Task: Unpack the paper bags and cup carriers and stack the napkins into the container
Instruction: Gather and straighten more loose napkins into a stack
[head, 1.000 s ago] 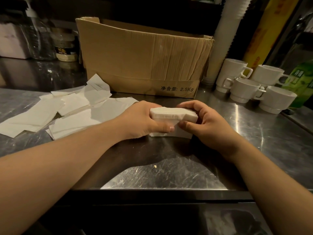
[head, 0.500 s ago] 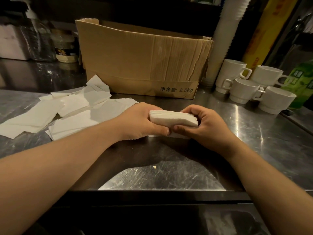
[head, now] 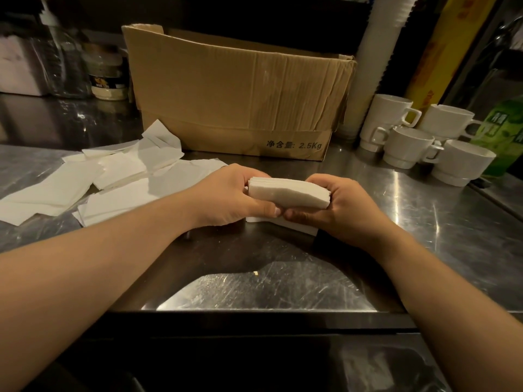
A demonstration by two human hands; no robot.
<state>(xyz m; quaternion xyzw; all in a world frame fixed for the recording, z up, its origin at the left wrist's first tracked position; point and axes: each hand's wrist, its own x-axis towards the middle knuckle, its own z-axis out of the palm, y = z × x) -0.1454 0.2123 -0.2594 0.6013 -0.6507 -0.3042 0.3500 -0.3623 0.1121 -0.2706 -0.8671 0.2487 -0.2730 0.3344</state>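
Observation:
A thick stack of white napkins (head: 288, 192) is held between both hands just above the steel counter (head: 254, 287). My left hand (head: 226, 196) grips its left end with the thumb along the front. My right hand (head: 339, 210) grips the right end, fingers curled round it. A few more white napkins (head: 294, 224) lie flat on the counter under the stack. Loose white napkins (head: 113, 179) lie scattered on the counter to the left. A brown cardboard box (head: 235, 94) stands open behind the hands.
Several white mugs (head: 410, 142) stand at the right, next to a tall column of white cups (head: 376, 52) and a green carton (head: 503, 131). Jars and a pump bottle (head: 56, 60) stand at the back left. The counter's front edge runs just below my forearms.
The stack has turned from steeply tilted to nearly flat between my hands. Both hands have kept their hold and shifted only slightly.

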